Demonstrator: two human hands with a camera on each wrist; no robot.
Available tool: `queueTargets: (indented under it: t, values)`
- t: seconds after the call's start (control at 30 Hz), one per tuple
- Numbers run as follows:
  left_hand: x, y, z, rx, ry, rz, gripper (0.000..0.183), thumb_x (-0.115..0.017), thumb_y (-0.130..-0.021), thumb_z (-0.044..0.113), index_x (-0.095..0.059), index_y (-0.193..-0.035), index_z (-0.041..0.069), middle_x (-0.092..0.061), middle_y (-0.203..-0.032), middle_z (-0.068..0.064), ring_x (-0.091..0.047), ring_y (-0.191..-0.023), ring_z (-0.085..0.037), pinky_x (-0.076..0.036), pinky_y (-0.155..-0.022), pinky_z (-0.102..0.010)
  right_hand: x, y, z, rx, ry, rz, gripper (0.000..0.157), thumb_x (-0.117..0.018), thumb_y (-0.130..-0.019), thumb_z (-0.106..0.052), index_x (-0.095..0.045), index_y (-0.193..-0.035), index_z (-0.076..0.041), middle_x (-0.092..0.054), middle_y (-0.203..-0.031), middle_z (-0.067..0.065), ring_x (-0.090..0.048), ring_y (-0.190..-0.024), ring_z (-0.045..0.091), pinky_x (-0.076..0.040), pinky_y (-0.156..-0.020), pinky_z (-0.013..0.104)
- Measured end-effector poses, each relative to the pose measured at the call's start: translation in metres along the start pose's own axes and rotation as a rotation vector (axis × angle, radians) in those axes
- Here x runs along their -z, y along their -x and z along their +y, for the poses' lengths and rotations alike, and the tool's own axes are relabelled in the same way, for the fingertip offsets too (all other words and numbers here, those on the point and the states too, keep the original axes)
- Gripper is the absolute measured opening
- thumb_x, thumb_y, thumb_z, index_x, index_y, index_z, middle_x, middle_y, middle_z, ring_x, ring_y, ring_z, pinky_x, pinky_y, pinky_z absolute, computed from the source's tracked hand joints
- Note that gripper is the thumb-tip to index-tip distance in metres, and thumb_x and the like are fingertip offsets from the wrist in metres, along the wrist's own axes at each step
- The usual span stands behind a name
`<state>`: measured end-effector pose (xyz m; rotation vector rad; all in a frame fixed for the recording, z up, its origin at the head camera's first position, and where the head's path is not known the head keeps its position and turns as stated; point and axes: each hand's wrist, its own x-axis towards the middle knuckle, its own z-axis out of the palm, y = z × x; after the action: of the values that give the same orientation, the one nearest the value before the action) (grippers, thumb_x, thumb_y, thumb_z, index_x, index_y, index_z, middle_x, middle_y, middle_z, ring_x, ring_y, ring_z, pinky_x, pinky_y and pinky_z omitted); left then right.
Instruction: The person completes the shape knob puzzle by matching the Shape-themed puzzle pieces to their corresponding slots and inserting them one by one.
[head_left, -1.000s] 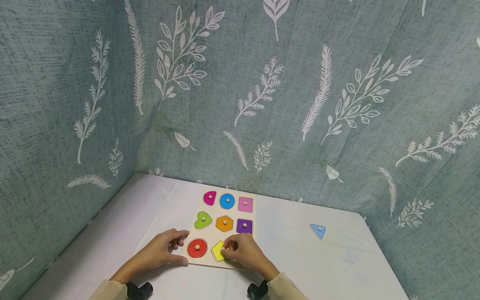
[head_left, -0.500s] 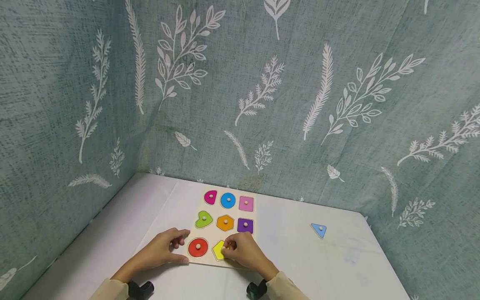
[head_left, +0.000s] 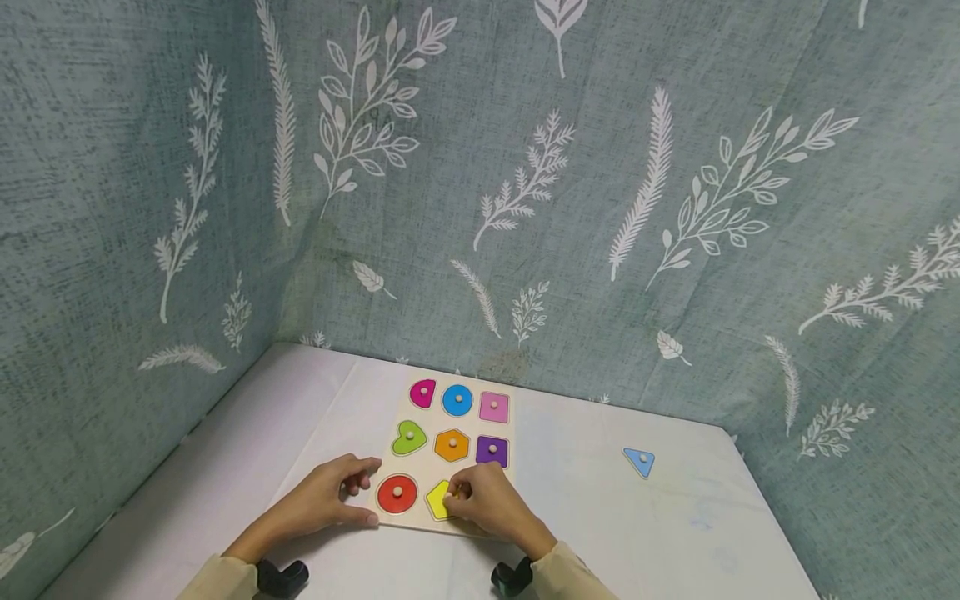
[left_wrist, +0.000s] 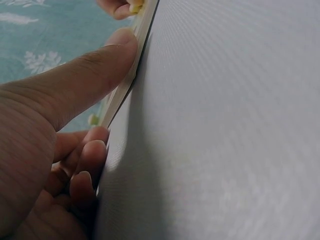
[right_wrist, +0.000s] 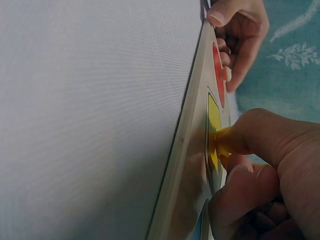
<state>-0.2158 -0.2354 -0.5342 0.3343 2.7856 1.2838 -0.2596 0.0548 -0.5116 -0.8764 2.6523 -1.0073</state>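
Observation:
A wooden knob puzzle board (head_left: 420, 471) lies on the white-covered table with colourful shapes. My left hand (head_left: 326, 497) holds its front left corner, thumb at the front edge and fingers along the left side; in the left wrist view the thumb (left_wrist: 95, 70) presses the board's edge. Thumb and fingertips of my right hand (head_left: 491, 502) pinch the yellow pentagon (head_left: 437, 502) at its knob, which the fingers hide. In the right wrist view the pentagon (right_wrist: 214, 112) lies nearly level with the board. The red circle (head_left: 388, 498) is between the hands.
Behind sit a green heart (head_left: 405, 446), an orange hexagon (head_left: 444, 452), a purple square (head_left: 484, 456) and a back row of magenta, blue and pink shapes. A light-blue triangle (head_left: 634, 459) lies apart on the table (head_left: 600, 533). Leaf-patterned cloth (head_left: 585, 333) rises behind.
Both hands keep their places on the board and the pentagon. The whole head view has shifted slightly; nothing else visibly moved.

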Motion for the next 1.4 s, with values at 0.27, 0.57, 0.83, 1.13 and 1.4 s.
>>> queueTargets:
  t: [0.27, 0.57, 0.83, 1.13, 1.4]
  values:
    - [0.000, -0.001, 0.002, 0.010, 0.002, 0.000, 0.088, -0.100, -0.063, 0.033, -0.063, -0.135, 0.000, -0.054, -0.092, 0.004, -0.051, -0.089, -0.017, -0.045, -0.075, -0.024, 0.000, -0.001, -0.001, 0.000, -0.001, 0.012, 0.016, -0.076, -0.084, -0.009, -0.068, -0.073, -0.017, -0.051, -0.057, -0.012, -0.044, -0.053, 0.000, -0.032, -0.048, 0.018]
    - [0.000, 0.000, 0.002, 0.010, 0.001, 0.009, 0.089, -0.100, -0.062, 0.036, -0.063, -0.135, 0.000, -0.054, -0.092, 0.004, -0.051, -0.089, -0.017, -0.046, -0.075, -0.023, -0.001, 0.001, 0.003, -0.067, -0.054, 0.030, 0.015, -0.084, -0.085, -0.019, -0.070, -0.080, -0.018, -0.053, -0.062, -0.009, -0.045, -0.054, 0.004, -0.034, -0.048, 0.020]
    - [-0.001, 0.000, 0.002, -0.001, -0.014, 0.009, 0.088, -0.100, -0.062, 0.035, -0.064, -0.135, 0.000, -0.054, -0.092, 0.004, -0.051, -0.088, -0.016, -0.046, -0.075, -0.023, -0.003, 0.001, 0.008, -0.107, -0.053, 0.042, 0.035, -0.094, -0.075, -0.033, -0.067, -0.092, -0.018, -0.054, -0.067, -0.006, -0.046, -0.059, 0.008, -0.037, -0.053, 0.022]
    - [0.000, 0.001, 0.003, -0.014, -0.007, 0.010, 0.086, -0.100, -0.062, 0.033, -0.064, -0.134, 0.000, -0.054, -0.091, 0.004, -0.051, -0.087, -0.014, -0.045, -0.074, -0.023, -0.001, 0.004, 0.009, -0.109, -0.035, 0.053, 0.041, -0.094, -0.075, -0.034, -0.075, -0.106, -0.014, -0.055, -0.068, -0.007, -0.048, -0.061, 0.007, -0.039, -0.055, 0.022]
    - [0.000, 0.000, 0.002, -0.004, -0.011, 0.012, 0.087, -0.100, -0.062, 0.033, -0.065, -0.134, 0.001, -0.054, -0.092, 0.004, -0.051, -0.088, -0.016, -0.045, -0.075, -0.024, 0.013, 0.015, 0.027, -0.052, -0.027, 0.062, 0.031, -0.090, -0.080, -0.031, -0.080, -0.106, -0.016, -0.058, -0.069, -0.010, -0.051, -0.063, 0.004, -0.043, -0.058, 0.021]
